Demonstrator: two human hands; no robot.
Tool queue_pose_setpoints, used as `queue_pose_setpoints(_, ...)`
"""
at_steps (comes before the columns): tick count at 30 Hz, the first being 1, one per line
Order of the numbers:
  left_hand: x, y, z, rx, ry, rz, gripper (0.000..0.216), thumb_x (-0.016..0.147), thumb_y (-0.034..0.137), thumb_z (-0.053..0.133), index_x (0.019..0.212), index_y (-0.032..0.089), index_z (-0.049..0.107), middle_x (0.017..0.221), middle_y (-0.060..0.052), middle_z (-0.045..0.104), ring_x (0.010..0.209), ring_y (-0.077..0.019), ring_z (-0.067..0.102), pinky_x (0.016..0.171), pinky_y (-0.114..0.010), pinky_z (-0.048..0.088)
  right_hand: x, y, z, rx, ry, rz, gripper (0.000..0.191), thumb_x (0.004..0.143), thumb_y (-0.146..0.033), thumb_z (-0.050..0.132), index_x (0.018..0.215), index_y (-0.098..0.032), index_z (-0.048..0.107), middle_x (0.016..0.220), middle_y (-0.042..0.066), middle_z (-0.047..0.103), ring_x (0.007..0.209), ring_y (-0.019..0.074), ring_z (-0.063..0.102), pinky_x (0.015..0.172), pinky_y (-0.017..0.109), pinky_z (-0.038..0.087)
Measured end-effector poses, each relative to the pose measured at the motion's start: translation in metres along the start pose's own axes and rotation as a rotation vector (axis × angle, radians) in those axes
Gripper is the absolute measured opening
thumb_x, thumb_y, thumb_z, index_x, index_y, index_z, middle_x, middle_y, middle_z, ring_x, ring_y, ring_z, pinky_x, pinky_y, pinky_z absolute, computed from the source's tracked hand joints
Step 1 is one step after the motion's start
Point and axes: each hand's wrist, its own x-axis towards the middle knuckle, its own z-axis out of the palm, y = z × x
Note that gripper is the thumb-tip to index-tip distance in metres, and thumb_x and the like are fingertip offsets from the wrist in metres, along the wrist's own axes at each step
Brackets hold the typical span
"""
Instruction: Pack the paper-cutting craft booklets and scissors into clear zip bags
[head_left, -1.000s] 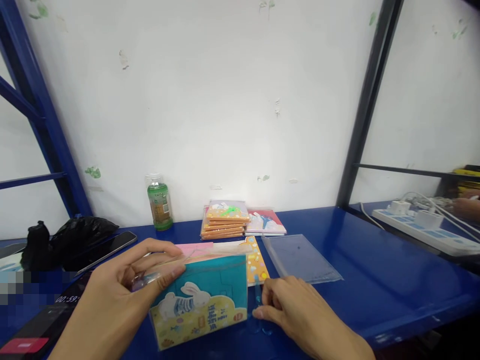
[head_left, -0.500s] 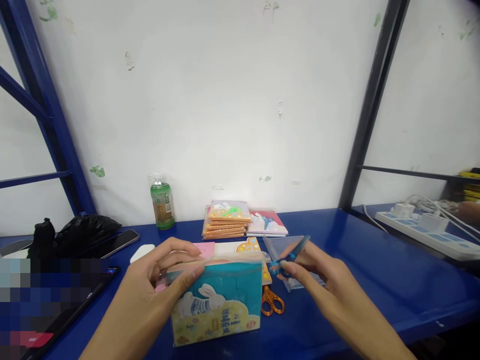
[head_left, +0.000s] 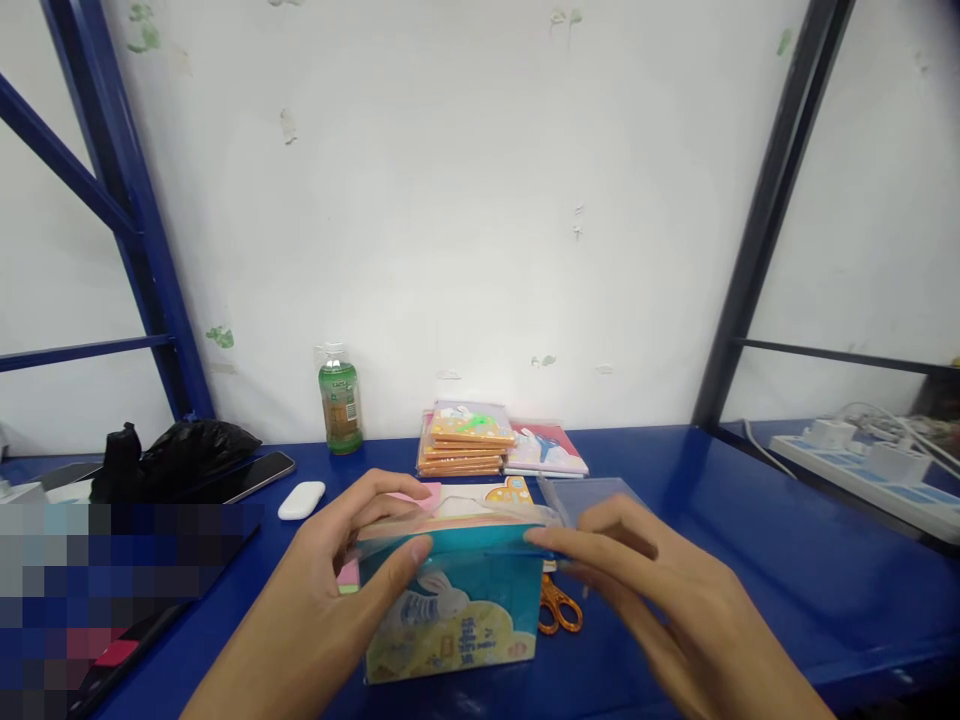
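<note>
A teal card pack [head_left: 480,590] printed with a white rabbit stands upright in a clear plastic bag whose mouth is at the top. My left hand [head_left: 337,590] is closed on its left side, thumb across the front and fingers behind. At the pack's upper right corner, my right hand [head_left: 637,570] pinches blue scissors [head_left: 517,553], their thin blades pointing left along the pack's front near the bag's mouth; the handles are hidden by my fingers. Orange-handled scissors [head_left: 561,606] lie behind the pack on the right. A flat clear bag [head_left: 600,490] lies behind my right hand.
A stack of orange-edged packs [head_left: 465,455] and a red pack with a rabbit [head_left: 547,450] lie by the wall. A green bottle [head_left: 341,410], white case [head_left: 301,500], phone [head_left: 259,478] and black bag [head_left: 199,450] are leftward. A power strip [head_left: 862,475] is at right.
My right hand has moved left with the blue scissors, from beside the pack to its upper right corner. The view has shifted slightly. My left hand still holds the pack.
</note>
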Motion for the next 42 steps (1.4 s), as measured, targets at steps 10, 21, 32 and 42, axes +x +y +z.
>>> queue_pose_setpoints(10,-0.007,-0.002,-0.003,-0.020,-0.043,0.018,0.038,0.089,0.054,0.066,0.118,0.034,0.053,0.122,0.001,0.071,0.110,-0.0213,0.067,0.086,-0.026,0.053,0.033,-0.015,-0.016,-0.192,0.145,-0.094,0.026,0.100,-0.024,0.063,0.124,-0.034,0.060,0.092,-0.005,0.075,0.077,0.0141,0.072,0.072,0.021,0.056)
queue_pose_setpoints(21,-0.007,-0.001,-0.005,0.049,-0.047,0.057,0.039,0.089,0.054,0.065,0.119,0.032,0.054,0.123,-0.004,0.071,0.117,-0.0279,0.065,0.099,-0.038,0.051,0.051,-0.025,0.006,0.020,-0.164,-0.058,0.040,0.103,-0.028,0.057,0.141,-0.041,0.056,0.118,-0.001,0.076,0.099,0.0222,0.073,0.086,0.032,0.058)
queue_pose_setpoints(32,-0.011,0.005,-0.014,0.234,-0.068,0.070,0.030,0.087,0.053,0.068,0.110,0.036,0.062,0.113,0.002,0.071,0.108,-0.0250,0.064,0.090,-0.031,0.048,0.029,0.008,0.011,0.056,0.139,0.108,0.057,0.087,-0.040,0.078,0.137,-0.039,0.052,0.129,0.001,0.065,0.094,0.0192,0.066,0.086,0.034,0.056)
queue_pose_setpoints(42,-0.001,-0.005,-0.020,0.237,-0.034,0.188,0.022,0.083,0.036,0.071,0.069,0.025,0.058,0.070,0.004,0.065,0.068,-0.0171,0.057,0.063,-0.025,0.041,0.031,0.031,0.034,0.555,0.063,0.042,0.016,0.097,-0.024,0.064,0.089,-0.026,0.077,0.095,0.003,0.080,0.096,0.0205,0.074,0.087,0.033,0.059)
